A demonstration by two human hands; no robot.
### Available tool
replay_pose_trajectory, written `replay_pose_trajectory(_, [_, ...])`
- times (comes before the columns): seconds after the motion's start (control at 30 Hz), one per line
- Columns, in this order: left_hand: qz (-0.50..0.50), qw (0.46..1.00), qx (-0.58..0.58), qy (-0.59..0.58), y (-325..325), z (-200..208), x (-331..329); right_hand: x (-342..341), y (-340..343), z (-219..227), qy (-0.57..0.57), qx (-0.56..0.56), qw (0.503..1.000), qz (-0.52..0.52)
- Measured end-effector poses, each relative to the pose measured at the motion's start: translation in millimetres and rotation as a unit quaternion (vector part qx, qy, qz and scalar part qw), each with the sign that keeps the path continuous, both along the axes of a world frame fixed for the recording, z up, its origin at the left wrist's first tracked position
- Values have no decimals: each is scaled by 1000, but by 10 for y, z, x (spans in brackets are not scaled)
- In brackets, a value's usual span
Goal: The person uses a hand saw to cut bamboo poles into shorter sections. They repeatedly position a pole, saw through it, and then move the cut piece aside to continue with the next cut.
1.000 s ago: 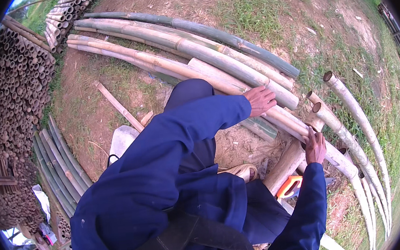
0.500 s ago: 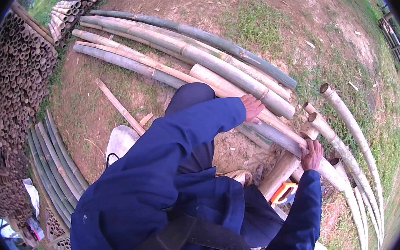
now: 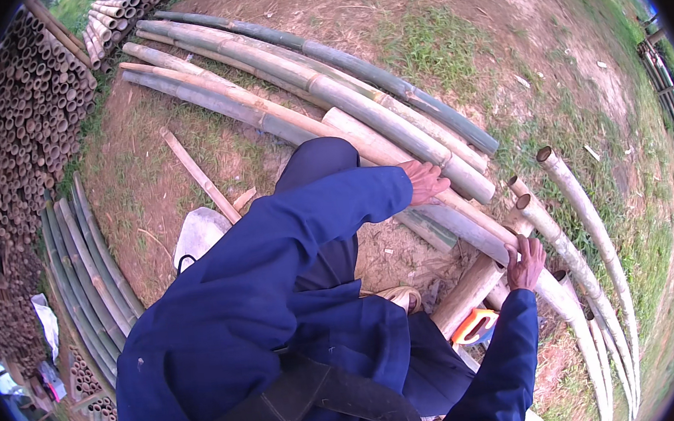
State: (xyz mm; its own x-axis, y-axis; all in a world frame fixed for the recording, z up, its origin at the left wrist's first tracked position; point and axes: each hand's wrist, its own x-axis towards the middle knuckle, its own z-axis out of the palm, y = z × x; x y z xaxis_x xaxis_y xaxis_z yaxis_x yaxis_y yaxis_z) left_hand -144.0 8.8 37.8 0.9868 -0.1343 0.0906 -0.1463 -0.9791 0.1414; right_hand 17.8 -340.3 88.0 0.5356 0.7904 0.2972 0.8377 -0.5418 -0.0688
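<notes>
A long bamboo pole (image 3: 265, 123) slants from the upper left to the middle right, with a pale band along its upper side and a grey side below. Whether the pale band is a separate strip I cannot tell. My left hand (image 3: 423, 181) is closed over it just past my knee, fingers reaching across the pale side. Near its right end my right hand (image 3: 527, 264) grips the edge, fingers curled. Under that end lies a thick, short bamboo log (image 3: 468, 295). An orange-handled saw (image 3: 475, 327) rests beside the log, close to my right forearm; its blade is partly hidden.
Several bamboo poles (image 3: 326, 87) lie just beyond, parallel to the held one. More poles (image 3: 575, 178) fan out at the right, and green ones (image 3: 90, 272) lie at the left. A tall bamboo stack (image 3: 24, 117) stands far left. A loose slat (image 3: 199, 174) lies near a whitish sack (image 3: 199, 240).
The held pole has rolled a little: its pale band looks wider and the grey side narrower. Both hands keep nearly the same places; the view has shifted slightly.
</notes>
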Motion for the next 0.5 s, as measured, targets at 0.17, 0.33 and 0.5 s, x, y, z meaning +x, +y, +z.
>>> replay_pose_trajectory(0.17, [3,1000,-12,5,-37,48,-37,7,7,31,-12,4,1000,4])
replay_pose_trajectory(0.33, [-6,1000,-10,28,-116,118,-28,-8,-107,62,-18,26,999,12])
replay_pose_trajectory(0.5, [22,1000,-15,-14,-83,88,-82,-65,20,144,-11,20,1000,2])
